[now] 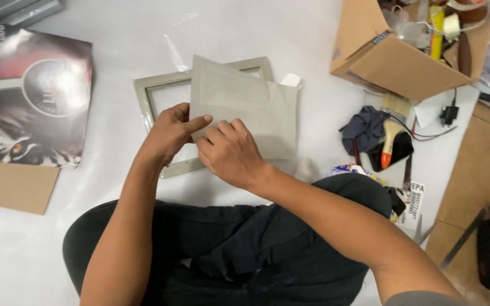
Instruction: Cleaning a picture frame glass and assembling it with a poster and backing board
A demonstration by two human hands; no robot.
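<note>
Near the centre of the frame we hold a flat, pale grey-beige rectangular panel (245,107) with both hands. Our left hand (171,133) pinches its lower left corner, thumb stretched across the face and the other fingers curled behind. Our right hand (231,153) sits just beside it, touching, fingers curled down onto the panel's lower edge and gripping it. The panel is tilted: its long axis runs from upper left to lower right, and its top edge rises toward the upper middle of the frame. A faint raised rectangle shows on its face.

Beneath it lies a grey-beige rectangular picture frame (143,96) flat on the white floor (256,28), partly covered by the panel, its long side running roughly left to right with a slight tilt.

At the upper left we see a glossy dark poster (35,96) with a round emblem and an animal's eye, with a strip of red at its top corner. Below it lies a plain brown cardboard sheet (12,187).

At the upper right an open brown cardboard box (398,62) holds mixed tools. Below it sit a crumpled dark blue cloth (364,130), an orange-tipped brush (391,144), and, at the lower right, a small white label (417,199) with dark print.
</note>
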